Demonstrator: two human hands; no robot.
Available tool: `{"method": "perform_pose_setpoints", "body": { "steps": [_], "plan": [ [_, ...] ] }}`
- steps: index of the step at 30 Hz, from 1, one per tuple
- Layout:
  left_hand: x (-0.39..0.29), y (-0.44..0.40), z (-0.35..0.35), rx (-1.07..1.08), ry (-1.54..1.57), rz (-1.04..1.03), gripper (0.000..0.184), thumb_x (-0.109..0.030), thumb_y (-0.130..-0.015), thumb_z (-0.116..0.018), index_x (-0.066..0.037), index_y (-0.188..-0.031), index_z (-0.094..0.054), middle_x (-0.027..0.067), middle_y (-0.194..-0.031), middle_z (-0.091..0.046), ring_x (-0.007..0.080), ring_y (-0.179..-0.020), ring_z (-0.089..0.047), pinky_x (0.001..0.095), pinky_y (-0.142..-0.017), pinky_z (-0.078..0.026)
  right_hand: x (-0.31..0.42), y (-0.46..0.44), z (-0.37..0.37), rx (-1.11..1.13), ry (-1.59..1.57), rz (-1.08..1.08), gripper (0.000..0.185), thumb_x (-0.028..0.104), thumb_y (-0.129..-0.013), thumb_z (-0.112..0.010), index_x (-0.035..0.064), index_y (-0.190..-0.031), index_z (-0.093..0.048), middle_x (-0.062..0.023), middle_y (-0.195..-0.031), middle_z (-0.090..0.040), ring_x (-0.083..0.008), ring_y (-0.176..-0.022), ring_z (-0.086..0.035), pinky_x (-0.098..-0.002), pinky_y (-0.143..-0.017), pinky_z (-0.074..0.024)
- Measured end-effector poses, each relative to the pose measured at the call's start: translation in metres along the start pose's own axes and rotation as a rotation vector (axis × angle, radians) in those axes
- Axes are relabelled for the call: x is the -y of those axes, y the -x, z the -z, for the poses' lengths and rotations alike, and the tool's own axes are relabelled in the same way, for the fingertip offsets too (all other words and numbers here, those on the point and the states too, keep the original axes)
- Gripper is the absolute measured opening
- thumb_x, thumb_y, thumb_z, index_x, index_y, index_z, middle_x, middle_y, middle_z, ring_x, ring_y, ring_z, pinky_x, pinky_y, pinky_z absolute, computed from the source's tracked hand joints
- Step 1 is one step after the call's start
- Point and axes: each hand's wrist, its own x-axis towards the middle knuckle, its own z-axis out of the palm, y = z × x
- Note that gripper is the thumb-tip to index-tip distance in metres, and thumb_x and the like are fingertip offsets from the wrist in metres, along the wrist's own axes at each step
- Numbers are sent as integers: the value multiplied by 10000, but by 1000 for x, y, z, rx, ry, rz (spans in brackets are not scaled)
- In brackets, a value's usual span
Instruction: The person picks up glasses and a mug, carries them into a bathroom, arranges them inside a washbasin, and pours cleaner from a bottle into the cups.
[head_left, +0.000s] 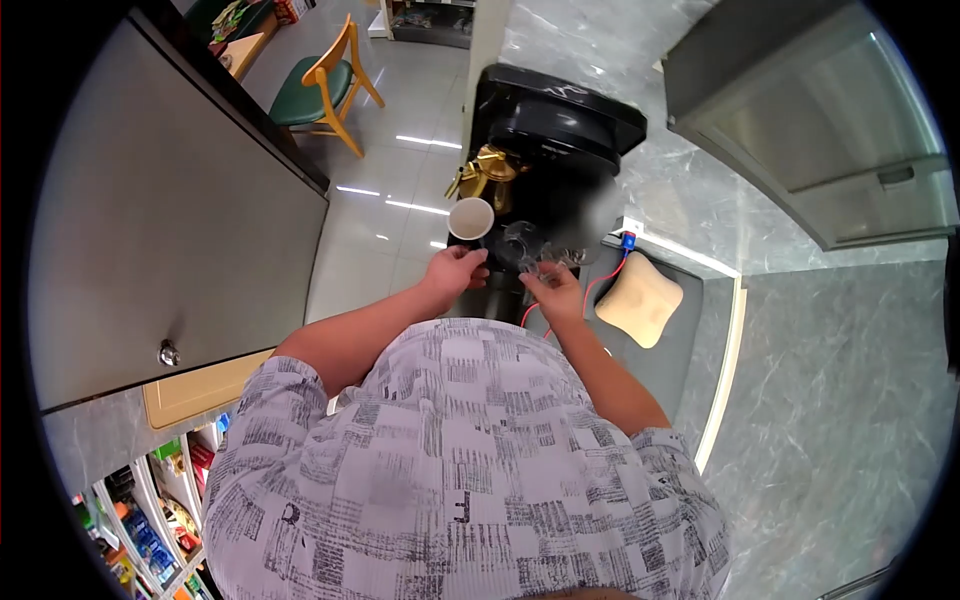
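Observation:
My left hand (457, 275) is closed in a pinch just below a white cup (471, 218); whether anything is between its fingertips is too small to make out. The cup is seen from above, its round opening facing up, at the left end of a black counter. With thumb and fingers closed, my right hand (556, 291) holds the edge of a clear, see-through piece (530, 268), glass or plastic. More clear pieces (518, 238) lie just beyond it on the dark surface. Behind the cup stands a gold-coloured metal fitting or pot (492, 168).
A large black appliance (560, 120) stands at the back. To the right are a beige cushion (640, 300) and a blue plug (628, 240) with a red cord. A grey door (180, 220) is on the left, with a green-seated chair (312, 90) beyond it.

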Motion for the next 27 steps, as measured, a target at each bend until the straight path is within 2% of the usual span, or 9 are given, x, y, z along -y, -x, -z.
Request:
{"method": "perform_pose_setpoints", "body": {
  "steps": [4, 5, 8, 11, 14, 15, 21, 27],
  "plan": [
    [-10, -2, 46, 145, -79, -59, 287, -264, -1043, -687, 15, -1103, -658, 116, -1013, -725, 215, -884, -735, 381, -805, -628, -5, 1, -15, -5, -144, -151, 251, 154, -928, -856, 24, -1103, -731, -35, -862, -731, -102, -725, -683, -260, -590, -528],
    [-12, -1, 56, 177, -90, -69, 281, -264, -1050, -675, 12, -1104, -660, 110, -1008, -725, 212, -891, -735, 377, -807, -627, -9, 0, -20, -26, -188, -97, 171, 135, -951, -825, 41, -1052, -723, -24, -833, -724, -113, -719, -702, -260, -567, -528],
    [-10, 0, 95, 255, -225, -163, 269, -278, -1061, -643, -11, -1083, -668, 90, -991, -719, 187, -878, -720, 354, -816, -607, 1, 3, -14, 5, -119, -219, 145, 155, -963, -810, 66, -1032, -718, -23, -851, -729, -124, -731, -714, -255, -584, -532],
    [-27, 12, 135, 292, -333, -236, 254, -282, -1068, -609, -37, -1025, -659, 61, -948, -690, 157, -832, -682, 329, -805, -576, 6, 4, -15, 2, -141, -289, 191, 202, -985, -775, 55, -1084, -703, -42, -894, -733, -135, -722, -720, -265, -627, -556],
    [-23, 1, 174, 298, -283, -248, 270, -292, -1052, -627, -41, -953, -643, 43, -844, -652, 138, -737, -623, 321, -718, -533, 10, 3, -12, 35, -188, -351, 198, 212, -988, -765, 67, -1101, -694, -35, -957, -741, -135, -824, -729, -301, -699, -576],
    [-28, 3, 180, 291, -303, -238, 290, -298, -1055, -617, -45, -915, -630, 35, -821, -636, 131, -727, -602, 318, -713, -522, 13, 3, -13, 39, -202, -357, 146, 198, -987, -756, 95, -1058, -681, -18, -944, -723, -133, -833, -710, -316, -745, -567],
    [-40, 2, 177, 370, -403, -276, 332, -332, -1058, -592, -39, -903, -612, 36, -798, -617, 139, -736, -580, 320, -718, -496, 38, 26, -19, -77, -448, -354, 101, 148, -998, -737, 133, -1015, -638, 5, -916, -674, -137, -822, -673, -297, -787, -530],
    [-21, -43, 124, 437, -412, -275, 311, -302, -1068, -575, -27, -929, -619, 46, -839, -634, 147, -751, -598, 322, -727, -499, 53, 85, 30, -124, -475, -330, 100, 147, -1016, -735, 125, -1022, -638, -10, -956, -689, -151, -833, -677, -306, -791, -534]
  ]
}}
